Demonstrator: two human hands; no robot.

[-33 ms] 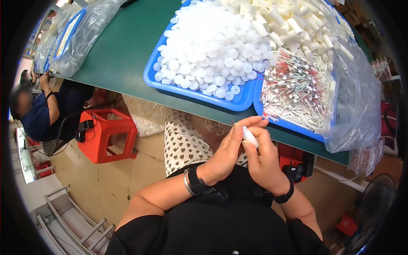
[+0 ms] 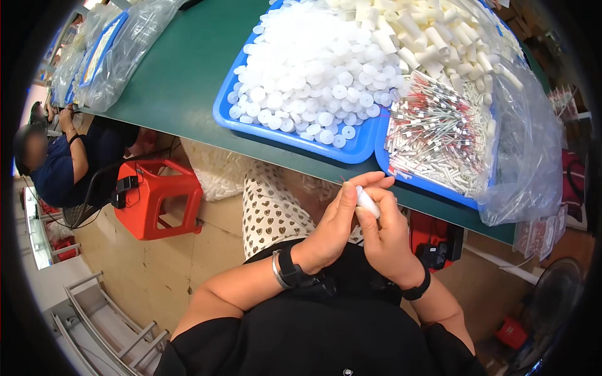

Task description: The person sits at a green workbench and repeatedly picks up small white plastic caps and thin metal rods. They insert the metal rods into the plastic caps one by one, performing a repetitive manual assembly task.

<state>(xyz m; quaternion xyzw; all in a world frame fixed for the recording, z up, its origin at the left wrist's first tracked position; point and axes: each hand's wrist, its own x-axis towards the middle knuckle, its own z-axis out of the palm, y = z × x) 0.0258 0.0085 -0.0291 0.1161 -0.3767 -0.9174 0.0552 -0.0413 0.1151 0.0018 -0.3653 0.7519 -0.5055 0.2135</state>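
Both my hands meet just in front of the table's near edge. My right hand [image 2: 390, 238] is closed round a smooth white cylinder [image 2: 367, 205], its thumb and fingers along the sides. My left hand [image 2: 332, 225] presses against the cylinder's far side, thumb and fingers together. Thin dark red wires [image 2: 343, 180] stick out above the left thumb; the rest of them is hidden in the grip. Beyond my fingers lies a blue tray [image 2: 421, 195] with many small white tubes and red, white and grey wires [image 2: 433, 116] with tiny connectors.
On the green table [image 2: 169, 75], another blue tray [image 2: 301, 145] holds heaped translucent discs [image 2: 295, 75]. Cream foam-like cylinders [image 2: 433, 37] lie behind, and clear plastic [image 2: 527, 144] hangs at the right. A red stool [image 2: 157, 200] stands left; a person [image 2: 63, 156] sits beyond it.
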